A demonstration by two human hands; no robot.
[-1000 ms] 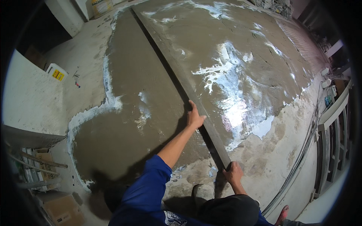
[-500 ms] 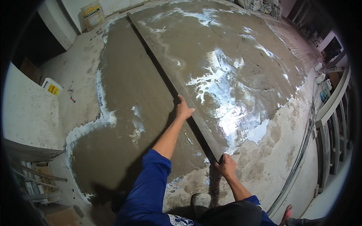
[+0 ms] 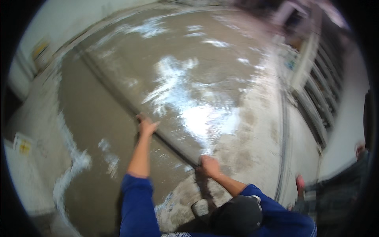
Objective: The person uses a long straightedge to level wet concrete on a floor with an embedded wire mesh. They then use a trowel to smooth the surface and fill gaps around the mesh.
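A long, straight screed bar lies slantwise across wet grey mortar spread over the floor. Its far end is at the upper left, and its near end is by my right hand. About midway along its length, my left hand is closed over the bar, thumb pointing right. My right hand grips the near end, by the mortar's edge; its fingers are partly hidden. Shiny pale wet patches lie to the right of the bar. The picture is blurred by motion.
A bag leans by the wall at far left. A white container with a yellow label stands left. Cables run along the floor at right, beside a slatted frame. Another person's foot shows at lower right.
The view has swung to the right, so the floor and bar appear further left. Both hands keep their hold on the bar. More of the other person shows at the right.
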